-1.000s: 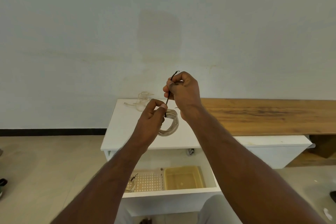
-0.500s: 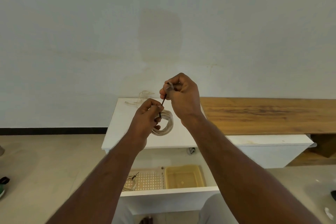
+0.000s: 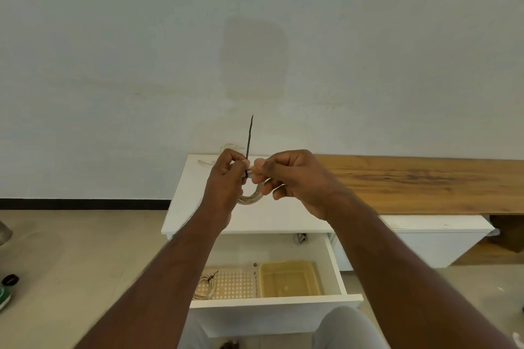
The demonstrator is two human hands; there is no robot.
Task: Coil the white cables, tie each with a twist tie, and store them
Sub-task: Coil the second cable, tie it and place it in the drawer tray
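Head view: the left hand [image 3: 226, 178] and right hand [image 3: 289, 178] meet above the white cabinet [image 3: 181, 207], both with fingers curled on a small coil [image 3: 251, 198] of white cable. The left pinches the dark tie [image 3: 249, 139], whose free end stands straight up; the right grips the coil's top, though how the tie wraps there is probably hidden by the fingers. The coil looks light and springy, apt to loosen unless held at the crossing; the tie seems thin, stiff wire that keeps a bend. Below, the open drawer [image 3: 272, 302] holds a tied coil [image 3: 205, 286] on a perforated tray [image 3: 235, 283].
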